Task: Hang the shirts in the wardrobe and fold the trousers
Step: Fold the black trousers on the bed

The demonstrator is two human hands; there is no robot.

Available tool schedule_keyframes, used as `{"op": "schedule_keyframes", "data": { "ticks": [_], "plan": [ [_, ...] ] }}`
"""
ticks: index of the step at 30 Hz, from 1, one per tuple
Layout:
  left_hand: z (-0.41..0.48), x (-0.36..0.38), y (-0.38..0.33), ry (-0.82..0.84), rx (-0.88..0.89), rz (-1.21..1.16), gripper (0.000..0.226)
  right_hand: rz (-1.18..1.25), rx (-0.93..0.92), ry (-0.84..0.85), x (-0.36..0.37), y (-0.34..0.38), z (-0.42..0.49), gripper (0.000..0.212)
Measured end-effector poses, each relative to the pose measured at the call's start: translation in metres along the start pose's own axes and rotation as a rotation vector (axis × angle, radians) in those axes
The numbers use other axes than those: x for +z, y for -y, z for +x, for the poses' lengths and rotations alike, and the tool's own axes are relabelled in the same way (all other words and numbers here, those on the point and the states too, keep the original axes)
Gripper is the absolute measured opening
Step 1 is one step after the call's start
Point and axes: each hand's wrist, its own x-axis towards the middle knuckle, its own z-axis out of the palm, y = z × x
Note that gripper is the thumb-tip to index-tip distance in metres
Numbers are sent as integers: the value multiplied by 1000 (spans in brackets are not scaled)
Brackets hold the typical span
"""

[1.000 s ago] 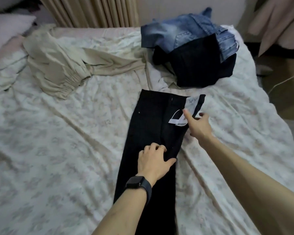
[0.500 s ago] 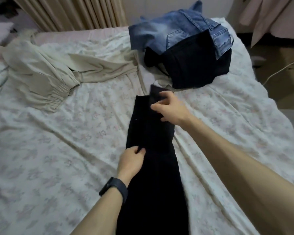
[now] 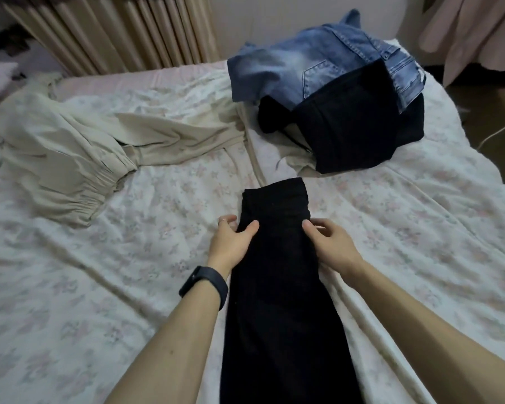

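A: Progress?
B: Jeans (image 3: pixel 303 68) and a dark garment (image 3: pixel 350 129) are lying folded at the bed's (image 3: pixel 99 287) far corner. A beige garment (image 3: pixel 64 158) is sprawling loose. The black trousers (image 3: pixel 277 258) are lying mid-bed, seemingly halved lengthwise, cross-folds pending.
A: Hands?
B: The left hand (image 3: pixel 231 243) and right hand (image 3: pixel 330 243) are each pinching a trouser edge, thumbs on top, fingers curling.

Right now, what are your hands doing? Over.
Left hand and right hand grip black trousers, one each side. Trousers flat on bed. Nothing blocking.
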Motion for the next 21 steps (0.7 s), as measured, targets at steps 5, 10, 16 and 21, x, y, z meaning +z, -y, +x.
{"op": "schedule_keyframes", "data": {
  "ticks": [5, 10, 16, 21],
  "plan": [
    [21, -16, -8, -218, 149, 34, 33, -94, -180, -70, 16, 37, 32, 29],
    [31, -43, 15, -292, 46, 181, 25, -109, -288, -27, 23, 57, 18, 30],
    [0, 0, 12, -335, 93, 425, 63, -205, 94, 8, -6, -38, -72, 20],
    [-94, 60, 25, -281, 421, 857, 62, -345, 129, 72, 1, -82, -149, 19]
  ]
}}
